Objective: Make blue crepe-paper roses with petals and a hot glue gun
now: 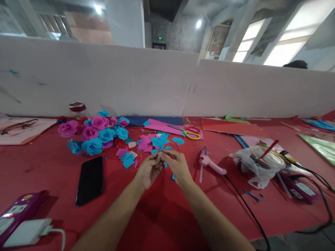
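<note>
My left hand (149, 170) and my right hand (178, 165) meet over the table, fingertips pinched together. Bits of a blue paper petal (165, 164) show at the fingers; most of what they grip is hidden. Just beyond lies a loose heap of blue paper petals (159, 140) and pink paper petals (144, 143). To the left stands a bunch of paper flowers (91, 134) in pink, blue and red. Scissors with red and yellow handles (192, 133) rest on a pink paper sheet (164, 127). A pink glue gun (211, 164) lies right of my right hand.
A black phone (90, 180) and a purple power strip (19, 212) with a white charger (27, 232) are at left. On the right sit a bagged cup (264, 158), another power strip (298, 186) and cables. A white partition (117, 80) borders the table's back.
</note>
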`<action>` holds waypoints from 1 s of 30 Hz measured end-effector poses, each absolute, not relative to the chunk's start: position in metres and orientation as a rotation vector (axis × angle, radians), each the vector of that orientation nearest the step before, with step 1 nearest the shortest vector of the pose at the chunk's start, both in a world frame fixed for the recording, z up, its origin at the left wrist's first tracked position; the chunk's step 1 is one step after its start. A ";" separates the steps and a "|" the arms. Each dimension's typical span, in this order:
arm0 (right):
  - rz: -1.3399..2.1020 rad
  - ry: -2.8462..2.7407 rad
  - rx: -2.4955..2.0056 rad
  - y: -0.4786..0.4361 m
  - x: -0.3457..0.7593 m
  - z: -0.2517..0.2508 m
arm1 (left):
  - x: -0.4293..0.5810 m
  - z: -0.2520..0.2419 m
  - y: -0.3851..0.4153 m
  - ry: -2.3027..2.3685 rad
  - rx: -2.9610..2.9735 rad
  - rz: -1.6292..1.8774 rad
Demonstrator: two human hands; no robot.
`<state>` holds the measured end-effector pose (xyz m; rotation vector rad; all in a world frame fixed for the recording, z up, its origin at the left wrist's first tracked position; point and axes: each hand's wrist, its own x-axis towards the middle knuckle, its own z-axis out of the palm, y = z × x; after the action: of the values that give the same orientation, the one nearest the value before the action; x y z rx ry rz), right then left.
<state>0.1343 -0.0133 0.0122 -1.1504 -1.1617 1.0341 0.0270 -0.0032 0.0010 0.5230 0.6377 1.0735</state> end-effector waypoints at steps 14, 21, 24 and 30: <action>0.833 -1.274 -1.245 -0.013 0.152 -0.004 | 0.013 0.006 0.001 0.909 1.068 1.306; 0.785 -1.306 -1.274 -0.016 0.149 -0.004 | 0.014 0.009 0.000 0.843 0.928 1.270; 0.767 -1.279 -1.263 -0.015 0.150 -0.004 | 0.013 0.010 0.000 0.809 0.910 1.309; 0.763 -1.273 -1.225 -0.016 0.148 -0.004 | 0.015 0.001 0.003 1.057 1.053 1.372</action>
<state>0.1480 -0.0158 -0.0038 -1.2254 -1.2734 0.7625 0.0145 0.0029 0.0012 1.0530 1.0572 1.3722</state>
